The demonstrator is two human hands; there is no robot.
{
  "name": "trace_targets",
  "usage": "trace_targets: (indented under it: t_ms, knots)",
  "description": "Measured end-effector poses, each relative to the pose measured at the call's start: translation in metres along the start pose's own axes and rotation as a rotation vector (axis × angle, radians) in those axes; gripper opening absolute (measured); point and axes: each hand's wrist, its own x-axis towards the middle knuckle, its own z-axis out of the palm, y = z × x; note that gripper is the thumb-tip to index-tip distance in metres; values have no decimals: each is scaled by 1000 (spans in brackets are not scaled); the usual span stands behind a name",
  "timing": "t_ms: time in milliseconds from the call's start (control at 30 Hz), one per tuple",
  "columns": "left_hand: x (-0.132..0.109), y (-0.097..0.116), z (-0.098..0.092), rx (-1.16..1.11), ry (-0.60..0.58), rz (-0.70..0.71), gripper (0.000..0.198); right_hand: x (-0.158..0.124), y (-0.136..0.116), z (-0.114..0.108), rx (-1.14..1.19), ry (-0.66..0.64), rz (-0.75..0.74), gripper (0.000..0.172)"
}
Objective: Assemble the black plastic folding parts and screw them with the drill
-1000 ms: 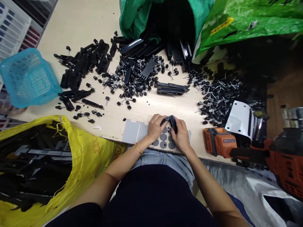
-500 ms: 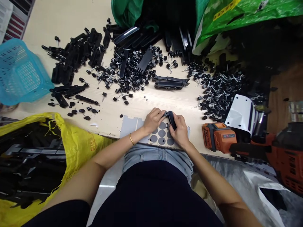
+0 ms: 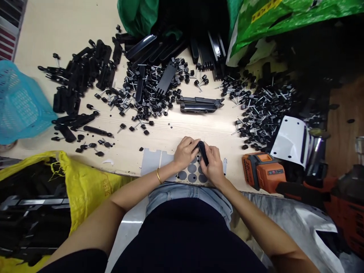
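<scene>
Both my hands meet at the near edge of the pale wooden table (image 3: pixel 85 22), over a grey sheet of round pads (image 3: pixel 192 168). My right hand (image 3: pixel 212 166) is curled around a small black plastic part (image 3: pixel 203 151), which points up and away from me. My left hand (image 3: pixel 185 152) has its fingers bent and pinches the top end of the same part. A gold bangle sits on my left wrist. A longer assembled black piece (image 3: pixel 199 105) lies flat a little beyond my hands.
Heaps of black screws and knobs (image 3: pixel 148 94) and black plastic pieces (image 3: pixel 82 76) cover the table's far half. A blue basket (image 3: pixel 19 102) stands left, a yellow bag (image 3: pixel 85 182) near left, green bags (image 3: pixel 284 19) behind. An orange cordless tool (image 3: pixel 264 172) lies right.
The black part has swung from a spread, hinged shape into a single upright piece between my hands. My head has shifted, so the whole scene slid left.
</scene>
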Motion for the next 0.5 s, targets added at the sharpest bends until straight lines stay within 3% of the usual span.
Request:
trace_targets:
  t_ms: [200,333,433,500]
  knots:
    - [5,1,-3,-49,-61,19,22,-3,0,1,5,-22,44,68]
    - [4,1,-11,-5,-78,-26,22,1,-3,-3,88,-58,63,55]
    - [-4,-5,-21,95,-14,-105,23,34,10,-19,116,5,131,39]
    - [-9,-11,-25,130,36,-137,25,74,33,-39,22,197,223,34]
